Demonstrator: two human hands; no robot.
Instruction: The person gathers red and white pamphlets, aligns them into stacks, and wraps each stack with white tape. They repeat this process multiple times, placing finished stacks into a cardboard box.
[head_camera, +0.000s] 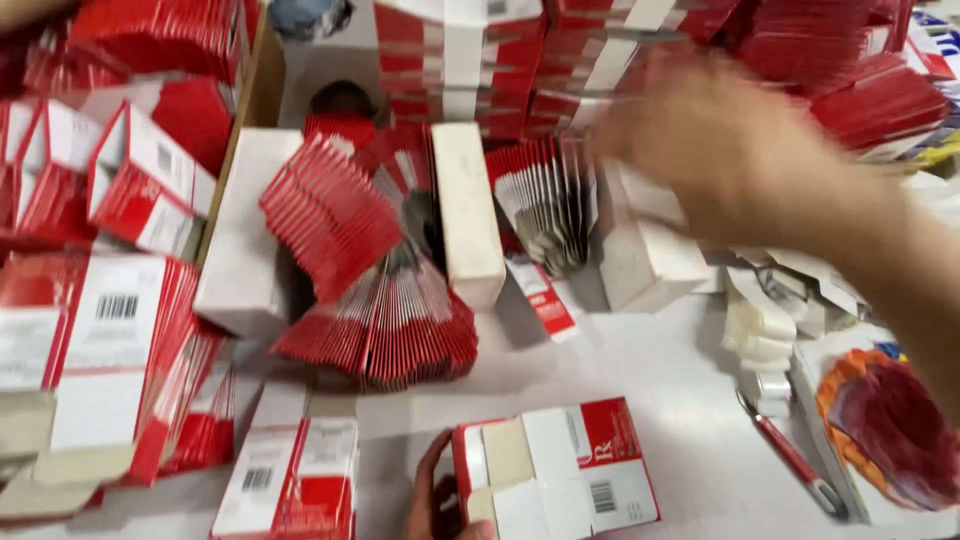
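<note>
Red-and-white carton (560, 470) lies flat on the white counter (650, 380) near the bottom edge, its end flaps open. Left hand (435, 500) comes up from below, fingers curled round the carton's left edge in a closed grip. Right hand (735, 150) reaches out over the far stacks, blurred; whether its grip is open or has hold of anything I cannot tell. Fanned bundles of flat red cartons (385, 300) stand between white boxes (465, 210). A red-handled tool (790, 455) lies to the right.
</note>
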